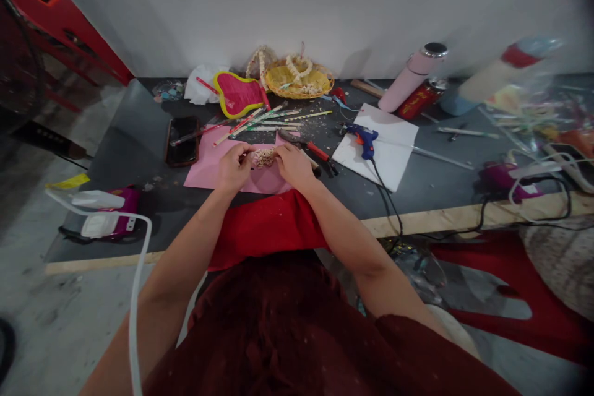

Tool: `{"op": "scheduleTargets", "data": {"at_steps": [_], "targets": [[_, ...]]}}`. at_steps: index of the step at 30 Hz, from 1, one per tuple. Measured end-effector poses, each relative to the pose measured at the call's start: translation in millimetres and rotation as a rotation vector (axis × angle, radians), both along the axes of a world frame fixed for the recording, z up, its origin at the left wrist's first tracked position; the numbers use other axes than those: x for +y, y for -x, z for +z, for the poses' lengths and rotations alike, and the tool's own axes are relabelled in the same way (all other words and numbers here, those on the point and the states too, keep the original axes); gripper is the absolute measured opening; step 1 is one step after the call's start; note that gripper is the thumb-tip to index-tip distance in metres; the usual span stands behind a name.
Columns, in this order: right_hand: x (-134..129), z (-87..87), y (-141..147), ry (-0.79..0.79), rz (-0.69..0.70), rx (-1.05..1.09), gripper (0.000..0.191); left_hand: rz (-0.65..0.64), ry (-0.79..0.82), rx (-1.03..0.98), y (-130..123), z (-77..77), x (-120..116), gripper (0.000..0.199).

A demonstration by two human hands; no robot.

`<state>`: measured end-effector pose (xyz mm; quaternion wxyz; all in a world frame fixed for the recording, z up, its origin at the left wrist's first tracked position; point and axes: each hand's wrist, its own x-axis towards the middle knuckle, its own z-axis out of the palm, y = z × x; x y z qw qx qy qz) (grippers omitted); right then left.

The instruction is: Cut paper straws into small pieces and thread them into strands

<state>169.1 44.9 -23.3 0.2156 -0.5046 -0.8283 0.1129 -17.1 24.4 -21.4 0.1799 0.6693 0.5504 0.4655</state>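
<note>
A small cluster of pale beige pieces (264, 158) is held between my two hands over a pink sheet (206, 167). My left hand (236, 166) grips its left side, with thumb and fingers bent together. On its right side, my right hand (294, 164) has its fingers closed against the cluster; the fingertips are partly hidden. Patterned paper sticks (260, 120) lie just beyond the sheet. Right of my right hand is a red-handled tool (318, 151). Red cloth (269, 223) hangs at the table edge below my wrists.
A blue glue gun (366, 141) rests on a white sheet (399, 130), its cord running over the front edge. Behind stand a yellow basket (320, 88) and pink flask (411, 80). A phone (183, 141) and purple power strip (127, 213) lie left.
</note>
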Motion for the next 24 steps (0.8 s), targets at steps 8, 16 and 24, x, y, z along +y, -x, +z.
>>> {"op": "scheduleTargets", "data": {"at_steps": [8, 16, 24], "targets": [[-7.2, 4.1, 6.0, 0.021, 0.031, -0.108, 0.023, 0.016, 0.018, 0.006, -0.2, -0.4, 0.0, 0.010], [-11.7, 7.4, 11.2, -0.005, 0.033, -0.165, 0.025, 0.000, 0.043, -0.008, -1.3, -1.5, -0.6, 0.012], [-12.2, 6.2, 13.7, -0.029, 0.039, -0.178, 0.025, -0.010, 0.059, -0.005, -2.7, -0.5, -1.5, 0.013]]}}
